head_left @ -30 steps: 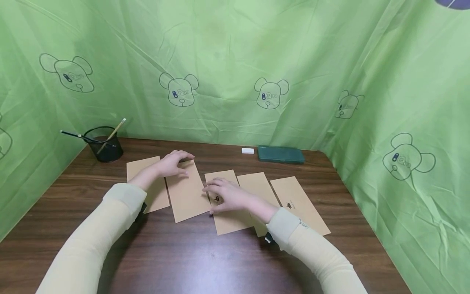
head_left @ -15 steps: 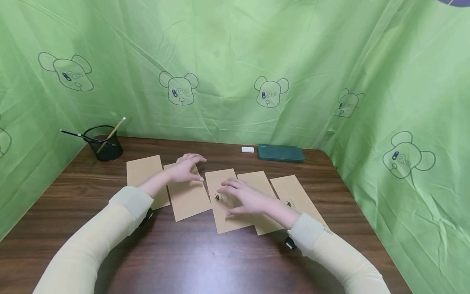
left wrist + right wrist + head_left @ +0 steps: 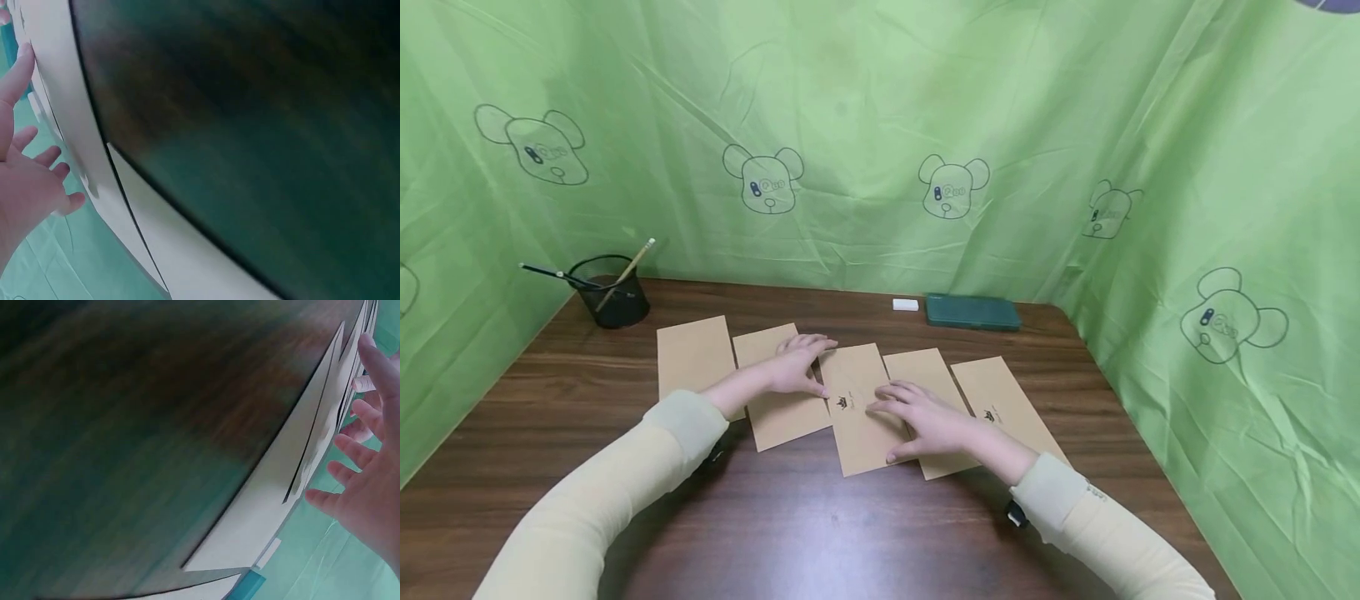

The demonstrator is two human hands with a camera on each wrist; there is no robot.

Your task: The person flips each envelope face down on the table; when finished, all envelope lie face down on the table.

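Observation:
Several flat tan kraft-paper rectangles lie side by side in a slanting row across the desk, in the head view. My left hand (image 3: 797, 365) is over the second from the left (image 3: 782, 417), its thumb tip at the edge of the middle one (image 3: 857, 367). That middle piece carries a small dark crown print. Over the gap between it and the fourth piece (image 3: 925, 367) is my right hand (image 3: 928, 421), fingers spread and slightly bent. Both wrist views show loosely spread fingers, the left hand (image 3: 28, 187) and right hand (image 3: 369, 481) gripping nothing.
On the left end lies another tan piece (image 3: 692, 354), on the right end one more (image 3: 1011, 400) with a crown print. A black mesh pen cup (image 3: 621, 304) with pencils stands at the back left. A white eraser (image 3: 905, 305) and a dark green case (image 3: 972, 312) lie along the back.
Both hands have moved to the right, the left from the second piece to the middle one's edge, the right from the middle piece towards the fourth. The tan pieces lie where they were.

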